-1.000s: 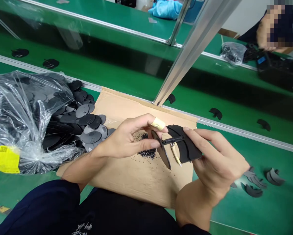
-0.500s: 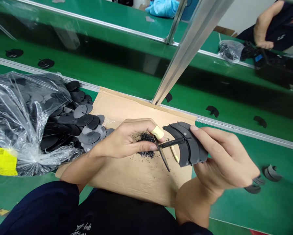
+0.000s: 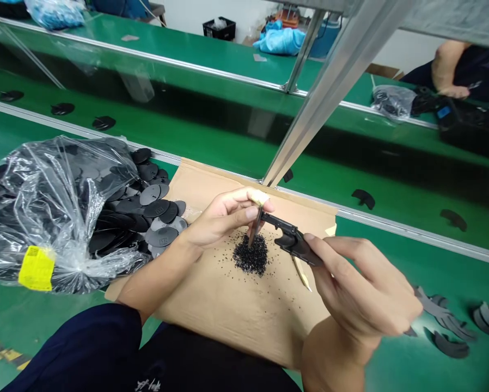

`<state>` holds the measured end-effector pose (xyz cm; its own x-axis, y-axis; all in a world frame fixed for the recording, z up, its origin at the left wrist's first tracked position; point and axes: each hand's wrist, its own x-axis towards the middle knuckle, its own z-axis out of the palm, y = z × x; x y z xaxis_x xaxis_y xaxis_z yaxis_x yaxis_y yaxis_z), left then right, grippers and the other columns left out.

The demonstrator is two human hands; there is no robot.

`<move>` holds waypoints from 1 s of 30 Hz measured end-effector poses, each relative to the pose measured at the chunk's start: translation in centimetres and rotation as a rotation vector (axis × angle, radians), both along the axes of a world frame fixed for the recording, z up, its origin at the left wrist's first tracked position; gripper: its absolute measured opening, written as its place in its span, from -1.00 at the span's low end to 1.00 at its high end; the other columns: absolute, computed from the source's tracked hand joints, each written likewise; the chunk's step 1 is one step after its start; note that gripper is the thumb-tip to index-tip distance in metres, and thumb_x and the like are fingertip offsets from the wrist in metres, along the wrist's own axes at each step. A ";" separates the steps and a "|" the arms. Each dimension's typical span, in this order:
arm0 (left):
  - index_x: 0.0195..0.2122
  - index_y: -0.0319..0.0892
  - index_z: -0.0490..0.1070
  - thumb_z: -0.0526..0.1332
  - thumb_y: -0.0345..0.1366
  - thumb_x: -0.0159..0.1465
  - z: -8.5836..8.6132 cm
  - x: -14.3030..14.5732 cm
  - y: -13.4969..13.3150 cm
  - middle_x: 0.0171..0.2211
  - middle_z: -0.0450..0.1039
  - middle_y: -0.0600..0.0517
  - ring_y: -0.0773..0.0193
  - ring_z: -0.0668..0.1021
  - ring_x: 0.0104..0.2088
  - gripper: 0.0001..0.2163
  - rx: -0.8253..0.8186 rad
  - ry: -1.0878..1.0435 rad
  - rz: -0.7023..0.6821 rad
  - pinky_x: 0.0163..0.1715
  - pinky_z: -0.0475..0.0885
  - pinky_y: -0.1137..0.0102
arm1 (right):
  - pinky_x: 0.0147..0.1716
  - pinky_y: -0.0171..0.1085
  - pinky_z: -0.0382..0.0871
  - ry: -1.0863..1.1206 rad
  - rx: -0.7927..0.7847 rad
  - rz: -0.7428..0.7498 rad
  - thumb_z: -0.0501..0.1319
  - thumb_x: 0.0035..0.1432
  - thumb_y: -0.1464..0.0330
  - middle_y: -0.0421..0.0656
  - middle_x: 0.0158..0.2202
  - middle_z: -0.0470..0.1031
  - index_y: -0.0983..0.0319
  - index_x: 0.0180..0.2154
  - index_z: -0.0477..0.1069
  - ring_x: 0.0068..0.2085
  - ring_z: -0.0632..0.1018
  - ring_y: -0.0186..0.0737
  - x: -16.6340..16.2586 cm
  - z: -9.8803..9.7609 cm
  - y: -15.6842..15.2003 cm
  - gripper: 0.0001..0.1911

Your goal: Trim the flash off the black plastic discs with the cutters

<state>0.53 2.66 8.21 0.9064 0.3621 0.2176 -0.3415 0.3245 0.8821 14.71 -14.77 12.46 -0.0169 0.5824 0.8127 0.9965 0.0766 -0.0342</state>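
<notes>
Between thumb and fingers, my left hand (image 3: 228,216) pinches a thin black disc (image 3: 256,226), seen nearly edge-on. A yellow finger cover wraps one of its fingertips. My right hand (image 3: 359,277) is closed on a curved black plastic part (image 3: 297,245), whose narrow stem reaches to the disc; whether the two are locked together I cannot tell. Beneath them a pile of tiny black pieces (image 3: 250,256) lies on brown cardboard (image 3: 220,299). Beside the pile lies a yellow-handled pointed tool (image 3: 302,274), probably tweezers.
A clear plastic bag (image 3: 56,201) spilling black discs (image 3: 163,237) stands at the left. Loose curved parts (image 3: 451,343) lie on the right. A metal post (image 3: 326,103) rises behind the cardboard, by a green belt (image 3: 212,133) carrying black parts. Across it, a person's arm (image 3: 446,71) shows.
The curved part has turned from its broad face to nearly edge-on, and the disc has tilted the other way. My view has shifted, showing more of the far side.
</notes>
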 end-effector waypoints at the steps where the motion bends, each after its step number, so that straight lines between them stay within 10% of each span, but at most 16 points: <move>1: -0.19 -0.17 0.49 0.40 -0.05 0.25 0.0 0.0 0.0 -0.39 0.40 0.06 0.41 0.50 -0.47 -0.70 -0.008 0.000 0.001 -0.48 0.49 0.49 | -0.57 -0.30 0.33 -0.003 0.003 -0.010 0.36 0.12 0.62 -0.22 -0.52 0.50 0.16 -0.24 0.56 -0.52 0.49 -0.30 0.0 0.0 0.0 -0.74; 30: -0.27 -0.20 0.58 0.47 -0.08 0.17 -0.2 -0.3 0.2 -0.35 0.55 -0.01 0.35 0.60 -0.36 -0.72 0.070 -0.027 0.013 -0.33 0.54 0.46 | -0.55 -0.27 0.36 -0.011 0.017 -0.095 0.31 0.11 0.64 -0.24 -0.50 0.50 0.05 -0.12 0.59 -0.51 0.53 -0.26 -0.2 0.2 -0.4 -0.59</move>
